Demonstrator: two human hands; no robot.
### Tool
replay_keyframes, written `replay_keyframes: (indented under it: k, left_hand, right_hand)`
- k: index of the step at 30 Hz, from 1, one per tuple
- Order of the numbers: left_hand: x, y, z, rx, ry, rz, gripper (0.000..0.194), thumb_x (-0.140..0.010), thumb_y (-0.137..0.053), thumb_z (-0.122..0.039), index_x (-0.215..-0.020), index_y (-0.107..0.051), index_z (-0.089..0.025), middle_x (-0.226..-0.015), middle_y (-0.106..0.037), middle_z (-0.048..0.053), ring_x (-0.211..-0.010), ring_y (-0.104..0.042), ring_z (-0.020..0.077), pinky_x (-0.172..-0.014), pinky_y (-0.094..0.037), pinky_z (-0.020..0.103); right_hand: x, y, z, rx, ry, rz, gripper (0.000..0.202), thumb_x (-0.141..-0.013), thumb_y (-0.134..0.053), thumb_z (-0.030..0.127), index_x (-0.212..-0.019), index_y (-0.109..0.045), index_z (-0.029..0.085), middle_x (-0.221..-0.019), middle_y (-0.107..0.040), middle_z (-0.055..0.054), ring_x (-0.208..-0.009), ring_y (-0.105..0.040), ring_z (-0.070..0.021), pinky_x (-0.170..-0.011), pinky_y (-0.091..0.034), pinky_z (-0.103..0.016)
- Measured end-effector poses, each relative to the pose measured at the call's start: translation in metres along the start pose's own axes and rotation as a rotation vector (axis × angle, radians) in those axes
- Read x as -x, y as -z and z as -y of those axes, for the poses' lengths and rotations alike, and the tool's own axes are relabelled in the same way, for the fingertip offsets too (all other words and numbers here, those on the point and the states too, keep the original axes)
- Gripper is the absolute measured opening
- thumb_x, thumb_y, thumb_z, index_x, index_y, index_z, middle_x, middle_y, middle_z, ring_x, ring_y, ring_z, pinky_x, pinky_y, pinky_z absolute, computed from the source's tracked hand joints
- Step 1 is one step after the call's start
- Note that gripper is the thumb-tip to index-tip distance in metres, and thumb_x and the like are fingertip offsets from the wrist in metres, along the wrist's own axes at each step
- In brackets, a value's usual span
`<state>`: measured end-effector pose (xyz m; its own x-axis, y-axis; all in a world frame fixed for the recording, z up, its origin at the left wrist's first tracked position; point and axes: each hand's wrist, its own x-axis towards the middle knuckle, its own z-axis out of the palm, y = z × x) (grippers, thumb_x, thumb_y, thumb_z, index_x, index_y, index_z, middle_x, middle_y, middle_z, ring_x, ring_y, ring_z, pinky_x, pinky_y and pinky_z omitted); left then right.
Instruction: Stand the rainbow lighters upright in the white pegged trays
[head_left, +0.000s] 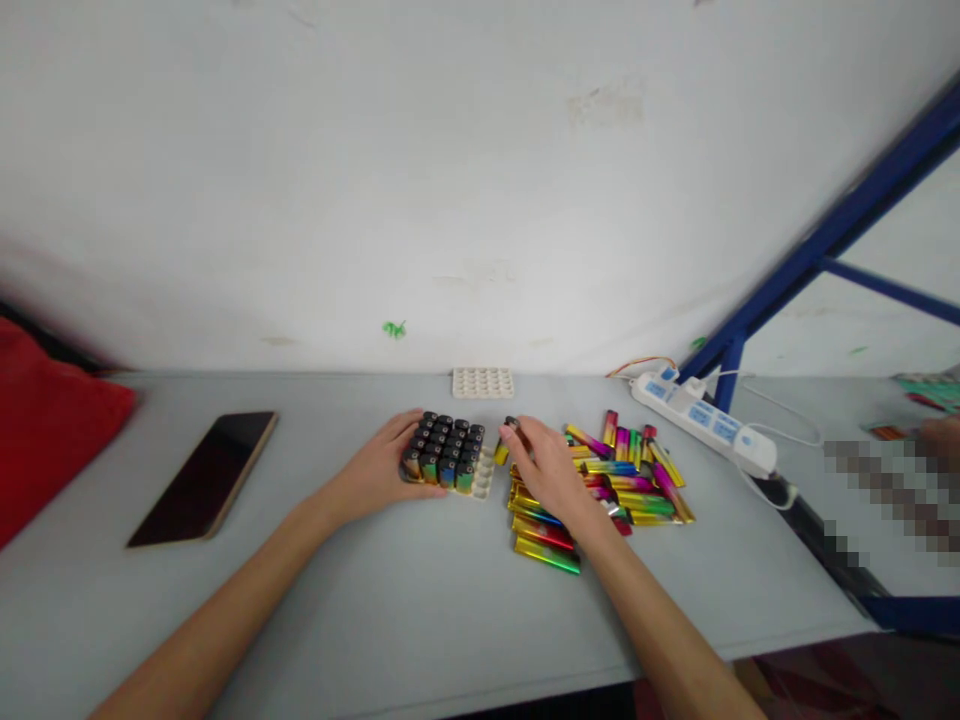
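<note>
My left hand [386, 462] is wrapped round the left side of a white tray [482, 482] with round pockets. Upright tubes with black tops [448, 447] fill most of it; the right-hand pockets show bare. Between the thumb and fingers of my right hand [541, 462] is a yellow tube with a black top [502, 450], just right of the tray. Under and beside that hand lies a loose pile of shiny multicoloured tubes [637, 483].
A second white tray [483, 382] lies near the wall. At the left are a phone [204, 480] and red cloth [56, 425]. A power strip [705, 420] with cables and a blue metal frame [780, 265] stand right. Part of another person's hand [943, 440] shows far right.
</note>
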<state>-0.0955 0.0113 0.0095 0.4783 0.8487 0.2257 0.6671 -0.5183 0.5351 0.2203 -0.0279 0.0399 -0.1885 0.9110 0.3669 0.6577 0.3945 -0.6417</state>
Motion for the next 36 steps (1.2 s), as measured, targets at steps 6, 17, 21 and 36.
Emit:
replay_keyframes:
  k: [6, 17, 21, 36]
  left_hand:
    - [0.001, -0.001, 0.002, -0.008, -0.011, -0.023, 0.093, -0.072, -0.109, -0.053, -0.155, -0.075, -0.027, -0.17, -0.07, 0.016, -0.161, -0.065, 0.0434, -0.139, -0.053, 0.056]
    - [0.0, -0.002, 0.003, -0.023, -0.055, -0.042, 0.092, -0.075, -0.108, -0.054, -0.156, -0.074, -0.024, -0.168, -0.071, 0.016, -0.158, -0.067, 0.0425, -0.138, -0.054, 0.057]
    - [0.0, -0.005, 0.01, -0.023, -0.069, -0.043, 0.095, -0.074, -0.107, -0.057, -0.156, -0.073, -0.024, -0.167, -0.072, 0.017, -0.156, -0.069, 0.0448, -0.136, -0.055, 0.063]
    - [0.0, -0.007, 0.015, -0.032, -0.085, -0.047, 0.091, -0.077, -0.102, -0.057, -0.158, -0.073, -0.027, -0.168, -0.071, 0.018, -0.154, -0.069, 0.0476, -0.135, -0.057, 0.064]
  right_hand:
    - [0.0, -0.001, -0.005, -0.033, -0.04, 0.126, 0.029, -0.125, -0.055, 0.037, -0.099, -0.059, 0.028, -0.089, -0.08, -0.003, -0.085, -0.078, -0.0251, -0.081, -0.051, -0.032]
    - [-0.003, -0.003, -0.012, 0.244, 0.127, 0.182, 0.009, -0.114, -0.079, 0.03, -0.112, -0.077, 0.022, -0.115, -0.08, -0.012, -0.111, -0.076, -0.0305, -0.099, -0.058, -0.042]
    - [-0.003, 0.025, -0.031, 0.199, 0.05, 0.063, 0.016, -0.119, -0.071, 0.036, -0.121, -0.081, 0.024, -0.115, -0.082, -0.009, -0.113, -0.077, -0.0284, -0.106, -0.057, -0.041]
    - [0.002, 0.069, -0.075, 0.577, -0.468, 0.136, 0.027, -0.118, -0.062, 0.026, -0.128, -0.086, 0.019, -0.127, -0.085, -0.018, -0.122, -0.079, -0.0324, -0.107, -0.056, -0.041]
